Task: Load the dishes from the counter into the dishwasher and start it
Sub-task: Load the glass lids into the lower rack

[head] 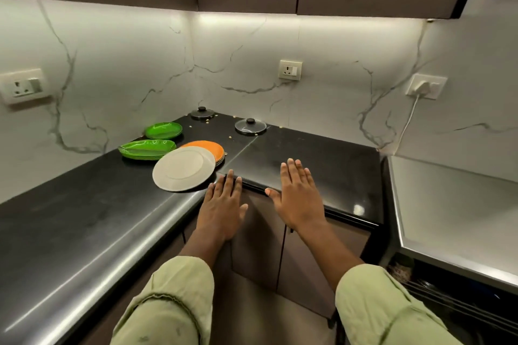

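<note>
1. From the head view, the only one you have: both of your hands are spread flat, fingers straight, palms down, holding nothing. Your left hand (221, 204) is over the counter's inner corner edge and your right hand (298, 193) is over the black counter (322, 154) beside it. Whether either one touches the surface cannot be told.
2. The dishes are all on the counter to your left. The beige plate (183, 168) is nearest, leaning on the orange plates (208, 148) and just beside your left fingertips. The green stack (145, 149) and another green plate (164, 130) sit behind, with two pot lids (250, 125) near the back wall.
3. Nothing looks loaded yet, so start with the beige plate. It overhangs the orange stack, so hook your left fingers under the raised rim rather than sliding it.
4. The dark rack (454, 305) at the lower right is probably the dishwasher. Carry each plate low across your body and support it with your right hand.
5. Crumbs lie on the counter, so lift the plates rather than dragging them.
</note>
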The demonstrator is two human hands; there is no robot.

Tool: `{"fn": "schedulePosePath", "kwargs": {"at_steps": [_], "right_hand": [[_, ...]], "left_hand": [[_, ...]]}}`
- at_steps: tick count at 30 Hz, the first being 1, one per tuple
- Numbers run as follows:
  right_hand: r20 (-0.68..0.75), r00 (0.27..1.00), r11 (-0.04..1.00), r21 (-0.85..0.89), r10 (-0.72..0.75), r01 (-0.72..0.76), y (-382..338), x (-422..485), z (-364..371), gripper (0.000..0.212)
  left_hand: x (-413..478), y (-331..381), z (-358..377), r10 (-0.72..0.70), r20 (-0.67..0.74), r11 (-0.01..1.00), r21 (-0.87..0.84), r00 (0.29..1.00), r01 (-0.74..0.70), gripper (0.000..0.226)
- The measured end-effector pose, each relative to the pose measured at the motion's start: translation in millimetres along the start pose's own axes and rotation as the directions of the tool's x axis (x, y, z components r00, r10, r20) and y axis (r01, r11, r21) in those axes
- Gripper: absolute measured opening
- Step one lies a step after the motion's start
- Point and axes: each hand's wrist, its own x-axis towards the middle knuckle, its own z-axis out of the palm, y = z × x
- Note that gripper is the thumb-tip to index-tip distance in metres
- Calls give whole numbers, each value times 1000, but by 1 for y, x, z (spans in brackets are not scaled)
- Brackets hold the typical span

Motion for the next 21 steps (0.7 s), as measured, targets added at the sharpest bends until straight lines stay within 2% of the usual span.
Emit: {"fn": "schedulePosePath", "kwargs": {"at_steps": [10, 21], "right_hand": [[41, 997, 998, 8, 59, -59, 1, 75, 54, 76], [107, 994, 999, 25, -24, 21, 50, 209, 111, 76]], "left_hand": [[58, -42, 35, -14, 90, 1000, 2, 996, 13, 73], [202, -58, 59, -72, 103, 997, -16, 992, 75, 74]]}}
